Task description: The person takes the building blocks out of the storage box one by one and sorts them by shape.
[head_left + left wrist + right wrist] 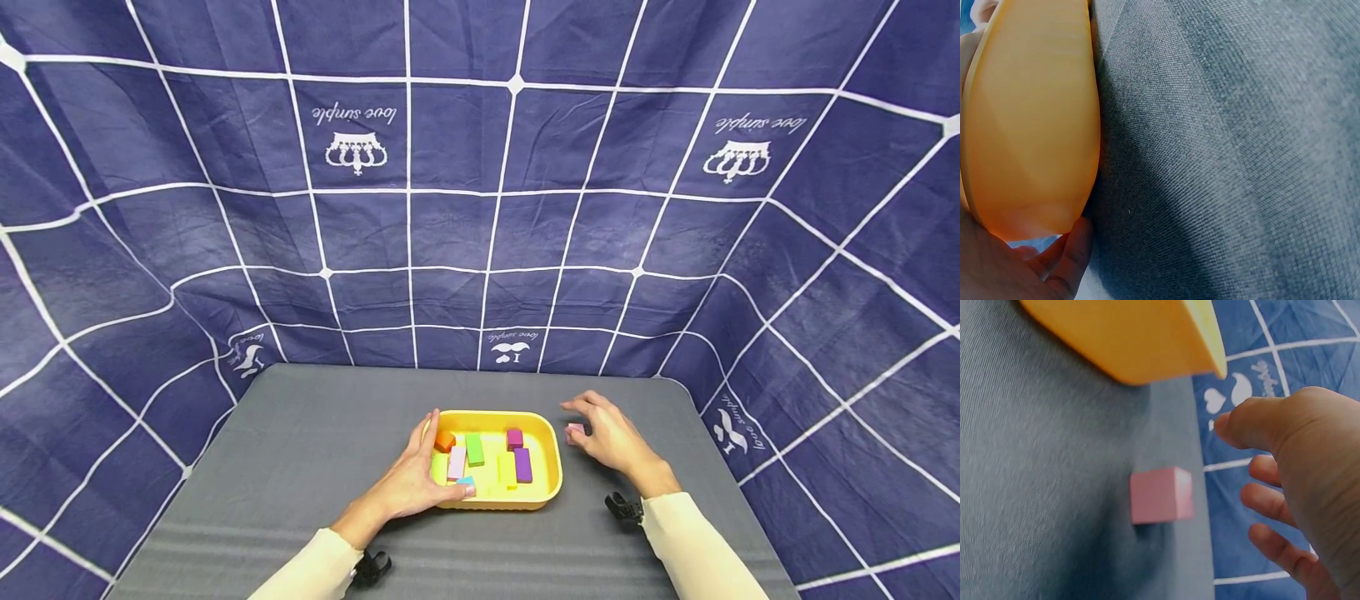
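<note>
My left hand [406,481] grips the left end of a yellow plastic tub [554,472], thumb over the near rim and fingers round the far corner. The left wrist view has the tub's outer wall [1035,125] close up, fingers at its lower end. Inside lie several coloured blocks, among them a green block [475,449], a purple block [522,465] and an orange block [446,441]. To the tub's right, my right hand [617,440] hovers with fingers spread and loosely bent, beside a pink block [1159,495]. That block sits on the table, apart from the fingertips in the right wrist view.
A grey cloth covers the table [300,442]. Behind it and along both sides hangs a dark blue curtain [465,225] with white grid lines. Black straps with small mounts [625,507] sit on both wrists.
</note>
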A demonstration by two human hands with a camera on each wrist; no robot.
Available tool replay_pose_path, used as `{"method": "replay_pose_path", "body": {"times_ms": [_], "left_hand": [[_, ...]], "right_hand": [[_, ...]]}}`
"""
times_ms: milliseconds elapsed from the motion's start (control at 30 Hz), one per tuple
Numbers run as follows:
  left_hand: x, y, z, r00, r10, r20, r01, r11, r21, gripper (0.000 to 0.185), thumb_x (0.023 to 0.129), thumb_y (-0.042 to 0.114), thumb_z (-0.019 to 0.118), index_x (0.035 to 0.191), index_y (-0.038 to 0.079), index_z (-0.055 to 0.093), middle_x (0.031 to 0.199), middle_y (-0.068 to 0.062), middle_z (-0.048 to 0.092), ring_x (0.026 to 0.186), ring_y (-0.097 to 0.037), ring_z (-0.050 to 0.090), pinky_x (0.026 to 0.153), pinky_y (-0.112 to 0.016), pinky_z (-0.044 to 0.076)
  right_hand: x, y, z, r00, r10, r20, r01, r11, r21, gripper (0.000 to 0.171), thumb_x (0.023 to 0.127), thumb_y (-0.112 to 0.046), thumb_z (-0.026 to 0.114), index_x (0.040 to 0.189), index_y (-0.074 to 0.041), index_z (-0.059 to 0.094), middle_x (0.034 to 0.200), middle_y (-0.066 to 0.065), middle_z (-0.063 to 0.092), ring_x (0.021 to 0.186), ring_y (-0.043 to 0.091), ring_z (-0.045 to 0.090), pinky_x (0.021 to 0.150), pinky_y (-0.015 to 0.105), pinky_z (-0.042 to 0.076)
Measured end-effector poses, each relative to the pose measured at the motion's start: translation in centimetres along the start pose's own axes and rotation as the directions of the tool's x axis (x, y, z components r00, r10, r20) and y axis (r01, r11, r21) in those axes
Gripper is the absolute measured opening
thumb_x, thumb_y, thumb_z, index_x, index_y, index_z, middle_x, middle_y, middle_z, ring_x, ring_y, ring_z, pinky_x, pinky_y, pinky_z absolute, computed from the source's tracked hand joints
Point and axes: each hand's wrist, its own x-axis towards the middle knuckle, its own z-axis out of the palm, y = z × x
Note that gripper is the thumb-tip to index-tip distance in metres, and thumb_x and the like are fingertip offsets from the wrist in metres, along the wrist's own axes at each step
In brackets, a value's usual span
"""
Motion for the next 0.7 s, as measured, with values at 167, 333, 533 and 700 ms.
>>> {"method": "replay_pose_path", "body": {"times_ms": [167, 333, 533, 700], "left_hand": [[0.1, 0.0, 0.0, 1.000, 0.002, -0.001, -0.002, 1.000, -0.004, 0.153, 0.080, 0.072, 0.098, 0.189, 0.012, 0.008, 0.194, -0.022, 0.019, 0.163, -0.050, 0.054, 0.133, -0.066, 0.048], [0.1, 0.0, 0.0, 1.000, 0.001, -0.001, -0.001, 1.000, -0.003, 0.153, 0.080, 0.072, 0.098, 0.189, 0.013, 0.008, 0.194, -0.021, 0.020, 0.162, -0.048, 0.055, 0.133, -0.065, 0.049], [0.0, 0.0, 0.1, 1.000, -0.003, -0.001, 0.003, 1.000, -0.007, 0.153, 0.080, 0.071, 0.099, 0.189, 0.012, 0.008, 0.194, -0.022, 0.019, 0.164, -0.049, 0.052, 0.134, -0.066, 0.048], [0.0, 0.1, 0.0, 1.000, -0.001, -0.004, 0.001, 1.000, -0.008, 0.153, 0.080, 0.071, 0.099, 0.189, 0.011, 0.009, 0.194, -0.022, 0.020, 0.165, -0.049, 0.052, 0.134, -0.066, 0.048]], "right_hand": [[0.7, -1.4, -0.4, 0.999, -0.034, 0.001, 0.034, 0.999, 0.005, 0.043, 0.097, -0.011, 0.092, 0.139, -0.010, 0.084, 0.131, 0.006, 0.078, 0.118, 0.029, 0.081, 0.101, 0.054, 0.068], [1.2, -2.8, -0.7, 0.997, -0.072, 0.005, 0.072, 0.997, 0.004, 0.042, 0.098, -0.011, 0.092, 0.139, -0.011, 0.084, 0.134, 0.005, 0.078, 0.110, 0.026, 0.081, 0.095, 0.048, 0.070], [2.0, -4.4, -0.5, 0.992, -0.124, 0.024, 0.124, 0.992, -0.003, 0.040, 0.100, -0.015, 0.092, 0.139, -0.013, 0.084, 0.133, 0.006, 0.078, 0.110, 0.025, 0.080, 0.098, 0.046, 0.070], [2.6, -5.6, -0.2, 0.986, -0.148, 0.080, 0.146, 0.989, 0.029, 0.042, 0.102, -0.021, 0.091, 0.142, -0.014, 0.083, 0.134, 0.005, 0.078, 0.120, 0.025, 0.080, 0.106, 0.050, 0.068]]}}
